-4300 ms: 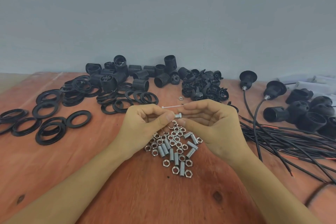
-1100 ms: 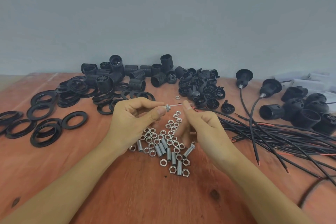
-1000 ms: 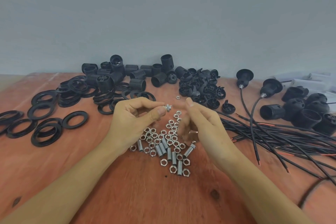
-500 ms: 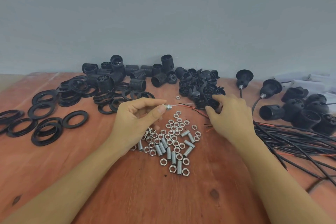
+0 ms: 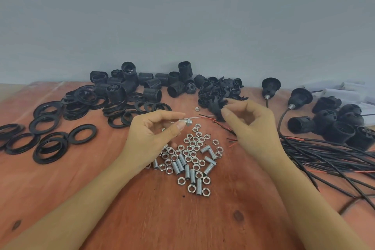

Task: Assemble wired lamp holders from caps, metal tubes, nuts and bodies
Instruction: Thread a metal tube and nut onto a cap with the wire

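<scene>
My left hand (image 5: 154, 134) pinches a short metal tube (image 5: 185, 122) with a nut on it, and thin red and white wires (image 5: 203, 116) run out of its right end. My right hand (image 5: 251, 126) pinches a small black cap (image 5: 218, 110) just right of the tube, lifted from the pile of black caps (image 5: 219, 91). Loose nuts and metal tubes (image 5: 192, 158) lie scattered on the wooden table (image 5: 121, 209) below both hands. Black threaded bodies (image 5: 142, 85) are heaped at the back.
Black rings (image 5: 50, 134) spread over the left side of the table. A bundle of black cables (image 5: 328, 158) lies at the right, beside two wired holders (image 5: 271, 87) and a group of black sockets (image 5: 334, 126). White boxes (image 5: 345, 91) sit at the far right against the wall.
My right hand let go of the wire, reached to the cap pile and now lifts a black cap back toward the tube. My left hand has kept the tube almost still.
</scene>
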